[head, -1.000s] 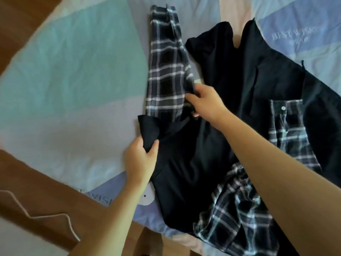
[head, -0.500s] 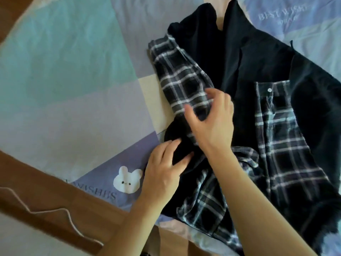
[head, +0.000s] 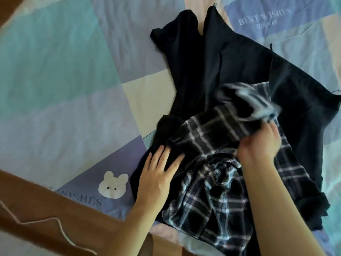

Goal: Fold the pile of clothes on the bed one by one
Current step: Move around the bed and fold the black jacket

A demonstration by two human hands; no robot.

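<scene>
Beside the rabbit print (head: 113, 185), our left hand (head: 156, 174) lies flat, fingers spread, on the black garment (head: 212, 67). Our right hand (head: 258, 143), fingers closed on the plaid sleeve (head: 212, 124), could drag the unpinned layers askew.

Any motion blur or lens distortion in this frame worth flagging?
Head view: the plaid sleeve above the right hand is smeared by motion blur; the left hand and bunny print are sharp; the wide-angle lens bends the wooden bed edge.

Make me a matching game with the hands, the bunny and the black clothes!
Things:
1. left hand
2. right hand
3. bunny
4. black garment

States:
A. printed on the sheet
B. spread out under the plaid
C. pressed flat on dark cloth
D. gripping the plaid sleeve

Pairs: 1-C, 2-D, 3-A, 4-B
</scene>
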